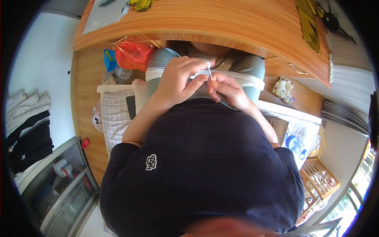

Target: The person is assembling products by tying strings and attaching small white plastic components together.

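Note:
Above my lap, my left hand [182, 77] and my right hand [232, 93] meet with fingers pinched. A thin white strip [210, 72] runs between them, from my left fingertips down to the right ones. What it is made of cannot be made out. Behind the hands, a white plastic-looking band [252, 81] stretches across both of my thighs, over grey-green trousers [252, 64]. My left hand covers part of this band. Below my right hand a thin greenish cord [227, 105] shows, lying against my dark shirt.
A wooden desk [213, 23] spans the front, with gold foil pieces [309, 35] on it. To the left are a red plastic bag [132, 54], a blue container [109, 59] and a dark phone-like slab [130, 107] on checked cloth [113, 118]. A bamboo-coloured rack [321, 177] stands right.

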